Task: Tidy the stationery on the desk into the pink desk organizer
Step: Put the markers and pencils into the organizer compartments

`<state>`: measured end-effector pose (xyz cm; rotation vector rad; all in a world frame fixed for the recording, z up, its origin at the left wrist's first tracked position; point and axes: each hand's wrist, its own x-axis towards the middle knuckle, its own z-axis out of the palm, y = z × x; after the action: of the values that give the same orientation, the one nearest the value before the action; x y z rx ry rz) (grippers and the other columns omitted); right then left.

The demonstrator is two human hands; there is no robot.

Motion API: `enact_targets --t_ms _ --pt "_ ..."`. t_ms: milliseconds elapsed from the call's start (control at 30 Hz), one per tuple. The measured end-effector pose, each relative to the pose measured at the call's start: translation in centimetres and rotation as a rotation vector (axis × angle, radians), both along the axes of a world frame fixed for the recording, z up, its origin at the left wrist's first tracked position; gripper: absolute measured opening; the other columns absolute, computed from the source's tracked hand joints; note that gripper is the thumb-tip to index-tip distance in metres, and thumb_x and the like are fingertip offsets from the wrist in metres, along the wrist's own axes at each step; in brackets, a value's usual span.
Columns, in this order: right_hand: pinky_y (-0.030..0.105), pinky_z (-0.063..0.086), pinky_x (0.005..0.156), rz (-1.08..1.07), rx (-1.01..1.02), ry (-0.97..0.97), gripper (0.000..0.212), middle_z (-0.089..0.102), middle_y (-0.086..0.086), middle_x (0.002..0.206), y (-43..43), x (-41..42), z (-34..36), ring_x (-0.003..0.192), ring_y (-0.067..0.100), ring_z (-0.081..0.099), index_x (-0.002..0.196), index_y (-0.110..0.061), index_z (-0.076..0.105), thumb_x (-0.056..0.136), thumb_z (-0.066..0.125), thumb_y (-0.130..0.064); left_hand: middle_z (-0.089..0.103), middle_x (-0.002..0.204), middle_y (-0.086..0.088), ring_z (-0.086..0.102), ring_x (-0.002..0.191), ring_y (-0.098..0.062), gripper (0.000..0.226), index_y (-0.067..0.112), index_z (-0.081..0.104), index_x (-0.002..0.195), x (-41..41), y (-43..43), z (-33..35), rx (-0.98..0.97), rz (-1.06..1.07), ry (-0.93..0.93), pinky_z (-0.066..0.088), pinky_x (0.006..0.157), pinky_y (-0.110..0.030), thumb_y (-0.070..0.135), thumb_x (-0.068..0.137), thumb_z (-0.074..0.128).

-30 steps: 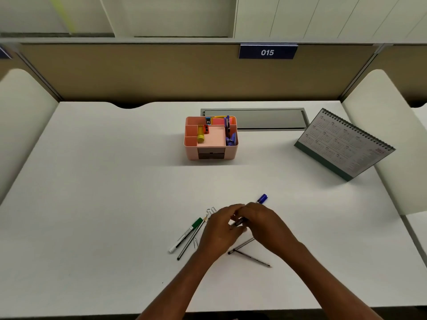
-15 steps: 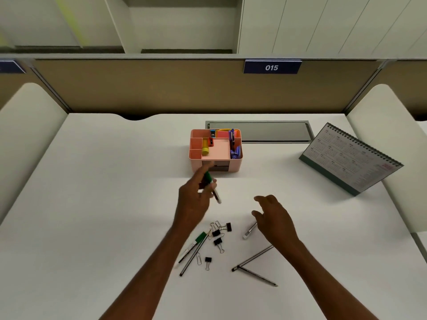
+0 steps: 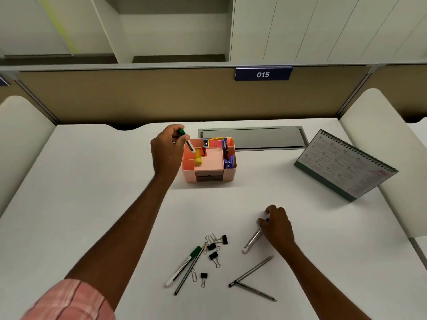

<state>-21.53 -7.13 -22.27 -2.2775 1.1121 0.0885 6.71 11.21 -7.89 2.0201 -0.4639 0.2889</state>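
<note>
The pink desk organizer (image 3: 189, 174) stands mid-desk, holding a yellow item, an orange item and purple tools. My left hand (image 3: 166, 150) is at its left rim, shut on a green-capped marker (image 3: 187, 141) whose tip points down over the back-left compartment. My right hand (image 3: 277, 224) rests on the desk, fingers closed around the blue-capped end of a white marker (image 3: 251, 241). Loose on the near desk lie another green-capped marker (image 3: 182, 266), a dark pencil (image 3: 189, 271), several black binder clips (image 3: 213, 250), a paper clip (image 3: 194, 274) and two grey pens (image 3: 253, 280).
A green-based desk calendar (image 3: 344, 165) stands at the right. A grey cable hatch (image 3: 253, 137) lies flush behind the organizer. Cream side dividers (image 3: 379, 135) flank the desk, and a beige partition with a "015" label (image 3: 263, 74) closes the back.
My left hand has carried the green-capped marker from the near desk up to the organizer's left rim. My right hand moved right and closed on the blue-capped marker.
</note>
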Motion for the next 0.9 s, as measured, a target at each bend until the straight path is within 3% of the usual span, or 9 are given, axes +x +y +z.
enact_targets --t_ms 300,533,900 --pt "0.029 0.041 0.074 -0.038 0.047 -0.037 0.031 0.051 0.004 0.112 -0.2 -0.1 -0.5 0.085 0.019 0.054 0.116 -0.012 0.059 0.091 0.073 -0.023 0.077 0.107 -0.011 0.073 0.096 -0.024 0.024 0.005 0.073 0.114 2.6 -1.0 -3.1 0.182 0.027 0.005 0.056 0.086 -0.029 0.012 0.092 0.075" --pt "0.027 0.038 0.070 -0.040 0.042 -0.067 0.028 0.051 0.002 0.108 -0.5 -0.4 -0.9 0.082 0.018 0.055 0.112 -0.014 0.059 0.089 0.075 -0.022 0.077 0.102 -0.011 0.073 0.089 -0.025 0.016 0.007 0.074 0.108 3.7 -1.6 -5.4 0.243 0.072 0.112 0.048 0.074 -0.022 0.012 0.092 0.073" --pt "0.009 0.032 0.062 -0.031 0.034 -0.060 0.030 0.051 0.000 0.108 -0.7 -0.2 -1.1 0.082 0.014 0.054 0.114 -0.016 0.058 0.090 0.076 -0.023 0.077 0.104 -0.012 0.072 0.090 -0.028 0.017 0.007 0.073 0.109 4.5 -1.9 -7.6 0.294 0.091 0.179 0.051 0.074 -0.026 0.015 0.094 0.071"
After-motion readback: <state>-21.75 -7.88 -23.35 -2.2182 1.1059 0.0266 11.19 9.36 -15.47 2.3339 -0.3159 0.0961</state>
